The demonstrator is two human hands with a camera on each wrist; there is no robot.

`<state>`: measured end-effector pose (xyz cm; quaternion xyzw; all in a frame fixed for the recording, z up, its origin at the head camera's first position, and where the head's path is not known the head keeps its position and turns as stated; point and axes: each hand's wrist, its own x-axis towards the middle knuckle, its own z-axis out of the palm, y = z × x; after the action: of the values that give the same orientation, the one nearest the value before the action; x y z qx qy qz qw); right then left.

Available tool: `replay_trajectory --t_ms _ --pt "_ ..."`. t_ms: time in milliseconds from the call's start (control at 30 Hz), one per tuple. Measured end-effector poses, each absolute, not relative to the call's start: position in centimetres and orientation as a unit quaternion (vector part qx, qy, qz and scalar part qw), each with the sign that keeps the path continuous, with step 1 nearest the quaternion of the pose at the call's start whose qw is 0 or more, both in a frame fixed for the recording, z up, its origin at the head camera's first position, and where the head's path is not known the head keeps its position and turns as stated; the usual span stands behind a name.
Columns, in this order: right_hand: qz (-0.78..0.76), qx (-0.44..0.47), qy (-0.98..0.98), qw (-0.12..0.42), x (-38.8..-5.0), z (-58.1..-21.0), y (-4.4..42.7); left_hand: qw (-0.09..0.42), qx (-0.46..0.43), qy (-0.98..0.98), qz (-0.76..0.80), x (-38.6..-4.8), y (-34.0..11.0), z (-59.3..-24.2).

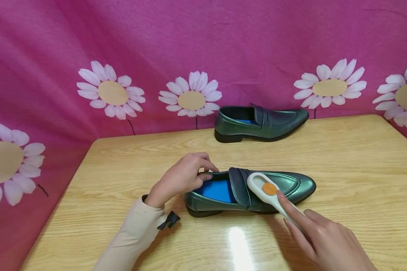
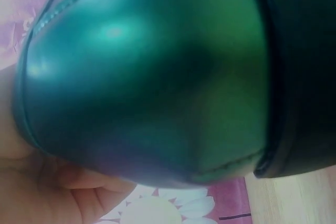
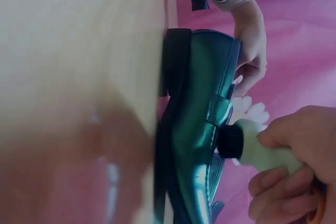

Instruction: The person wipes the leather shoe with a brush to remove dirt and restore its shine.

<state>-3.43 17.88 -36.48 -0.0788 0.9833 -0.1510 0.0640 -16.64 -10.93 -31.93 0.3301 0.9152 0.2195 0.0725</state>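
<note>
A dark green loafer (image 1: 203, 203) with a blue insole lies on the wooden table, toe to the right. My left hand (image 1: 186, 171) grips its far rim near the heel, thumb inside the opening. In the left wrist view the shoe's heel (image 2: 142, 77) fills much of the picture, with the left hand (image 2: 58, 187) at its edge. My right hand (image 1: 325, 237) holds a white-handled brush (image 1: 262, 188) over the shoe's upper. The right wrist view shows the brush's dark bristles (image 3: 230, 141) against the upper beside the strap, and the right hand (image 3: 294, 166) round the handle.
A second dark green loafer (image 1: 264, 124) stands at the table's back edge, toe to the right. Behind the table (image 1: 149, 150) hangs a pink cloth (image 1: 244, 49) printed with white daisies. A black bow (image 1: 169, 220) is on the left sleeve's cuff.
</note>
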Motion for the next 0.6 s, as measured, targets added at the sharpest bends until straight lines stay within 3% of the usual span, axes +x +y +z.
replay_trajectory --t_ms 267,467,600 --pt "-0.157 -0.12 0.98 0.036 -5.0 -35.8 17.3 0.077 0.303 0.922 0.228 -16.5 -10.7 -32.1" --pt "-0.163 -0.09 0.976 0.115 -3.7 -36.5 17.5 0.1 0.236 0.934 0.249 -16.4 -10.6 -31.9" --pt "-0.183 -0.074 0.97 0.143 -3.2 -36.5 17.8 0.104 0.238 0.934 0.245 -16.5 -10.6 -31.9"
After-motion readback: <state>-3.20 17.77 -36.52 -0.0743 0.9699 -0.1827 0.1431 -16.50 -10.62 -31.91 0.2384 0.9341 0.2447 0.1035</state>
